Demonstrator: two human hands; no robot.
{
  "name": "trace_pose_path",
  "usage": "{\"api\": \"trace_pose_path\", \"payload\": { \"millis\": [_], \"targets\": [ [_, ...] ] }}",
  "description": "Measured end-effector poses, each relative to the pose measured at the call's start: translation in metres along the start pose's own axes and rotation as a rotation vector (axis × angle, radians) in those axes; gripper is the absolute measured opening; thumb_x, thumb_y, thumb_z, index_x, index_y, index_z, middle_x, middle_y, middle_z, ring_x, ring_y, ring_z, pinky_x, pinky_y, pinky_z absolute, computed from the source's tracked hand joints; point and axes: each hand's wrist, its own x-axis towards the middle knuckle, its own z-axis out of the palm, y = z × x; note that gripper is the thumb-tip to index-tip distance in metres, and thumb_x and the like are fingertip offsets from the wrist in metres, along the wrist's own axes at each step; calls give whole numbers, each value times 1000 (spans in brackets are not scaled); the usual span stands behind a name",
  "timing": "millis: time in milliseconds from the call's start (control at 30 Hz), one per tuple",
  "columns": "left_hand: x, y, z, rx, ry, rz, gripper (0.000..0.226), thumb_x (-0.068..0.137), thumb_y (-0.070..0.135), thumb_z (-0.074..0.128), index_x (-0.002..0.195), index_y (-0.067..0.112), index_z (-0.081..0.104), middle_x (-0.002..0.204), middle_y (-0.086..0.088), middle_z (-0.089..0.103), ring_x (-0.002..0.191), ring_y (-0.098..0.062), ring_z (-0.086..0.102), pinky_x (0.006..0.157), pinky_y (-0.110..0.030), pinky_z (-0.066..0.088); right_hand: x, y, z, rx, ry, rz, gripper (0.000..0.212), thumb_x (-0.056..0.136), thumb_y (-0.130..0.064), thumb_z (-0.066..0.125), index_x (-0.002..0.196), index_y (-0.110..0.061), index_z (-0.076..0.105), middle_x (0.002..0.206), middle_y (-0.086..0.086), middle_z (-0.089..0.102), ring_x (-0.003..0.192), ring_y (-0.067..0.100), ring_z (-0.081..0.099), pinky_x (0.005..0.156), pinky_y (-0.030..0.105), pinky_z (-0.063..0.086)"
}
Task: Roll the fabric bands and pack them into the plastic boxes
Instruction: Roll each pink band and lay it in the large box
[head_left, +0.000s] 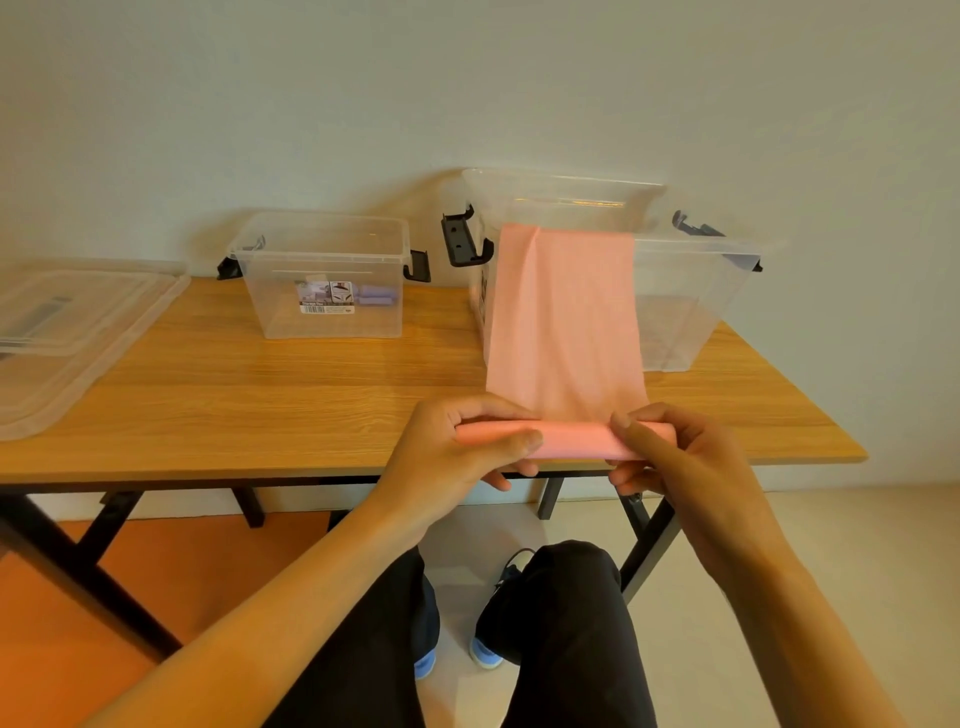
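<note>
A long wooden table (260, 395) stands against a pale wall. On the far right of it sits a big clear plastic box (701, 312) with black clips on its sides and no lid on. At the far left edge of the table lie clear lids (78, 322), one on top of the other.

A pink band (563, 322) hangs out over the near rim of the big box. It runs down the front of the box and across the table to the near edge. Its near end is rolled up into a soft roll (571, 439), and the roll is at the near edge of the table.

A small clear box (322, 280) sits in the far middle of the table, well apart from the big one. It is open too.

The left hand (457, 447) holds the left end of the roll, with the thumb on top and the fingers curled under it. The right hand (685, 457) holds the right end the same way.

Inside the small box lie purple rolls (376, 299). A little label (324, 297) is stuck on its front.
</note>
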Motion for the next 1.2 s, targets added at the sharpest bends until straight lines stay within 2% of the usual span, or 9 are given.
{"api": "trace_pose_path", "payload": {
  "millis": [167, 267, 367, 533, 733, 833, 933, 1100, 1200],
  "targets": [
    [1, 1, 1, -4, 26, -52, 11, 89, 12, 73, 99, 10, 77, 90, -7, 77, 73, -25, 75, 52, -19, 52, -1, 2, -1, -1, -48, -22, 26, 79, -20, 77, 103, -11, 75, 100, 7, 74, 83, 23, 73, 63, 30, 62],
    [0, 1, 0, -3, -4, -62, 17, 88, 15, 75, 104, 11, 75, 92, -7, 78, 76, -26, 76, 53, -19, 54, 0, 3, -1, 1, -30, -8, 24, 79, -22, 75, 93, -2, 74, 90, 13, 73, 75, 25, 72, 59, 25, 59],
    [0, 2, -2, 31, -25, -35, 23, 86, 9, 76, 109, 10, 74, 93, -7, 78, 77, -24, 76, 55, -20, 55, 1, 3, 0, 5, 5, 1, 29, 84, -26, 71, 97, 0, 72, 85, 14, 72, 65, 24, 72, 58, 25, 60],
    [1, 1, -2, 33, -22, -37, 15, 93, 15, 69, 106, 8, 72, 87, -9, 78, 71, -21, 74, 54, -19, 53, -3, -1, -4, 38, -68, -9, 34, 79, -19, 75, 112, -9, 70, 94, 14, 75, 78, 29, 75, 65, 30, 62],
    [2, 0, -4, 61, -52, -22, 24, 90, 15, 73, 114, 14, 70, 98, -5, 78, 80, -25, 76, 56, -23, 55, -2, 0, -5, 1, -24, -21, 29, 84, -23, 72, 99, 1, 69, 74, 18, 72, 60, 24, 68, 58, 28, 59],
    [2, -1, -4, 51, -59, -23, 18, 93, 14, 69, 111, 11, 70, 93, -8, 78, 77, -22, 74, 56, -21, 54, -2, -2, -6, -17, -34, -22, 31, 81, -26, 73, 105, -6, 71, 83, 14, 75, 68, 26, 72, 59, 30, 60],
    [2, -1, -3, 21, -55, -44, 17, 95, 16, 66, 110, 10, 70, 90, -10, 78, 75, -22, 74, 56, -20, 54, -2, -3, -8, 19, -49, -18, 34, 77, -17, 76, 110, -9, 71, 95, 13, 75, 78, 29, 75, 61, 29, 62],
    [6, -1, -4, 32, -42, 1, 26, 88, 10, 74, 114, 13, 72, 102, -4, 77, 84, -26, 76, 56, -22, 56, 1, -1, -7, 58, -4, 29, 35, 81, -25, 72, 106, 1, 69, 78, 17, 73, 62, 23, 69, 58, 25, 60],
    [10, -2, -4, 51, -16, -6, 20, 89, 9, 73, 109, 10, 74, 97, -5, 77, 80, -25, 76, 55, -21, 55, 2, -1, -7, 52, -12, 28, 35, 80, -22, 75, 111, -5, 71, 89, 16, 75, 73, 26, 73, 61, 28, 62]
  ]
}}
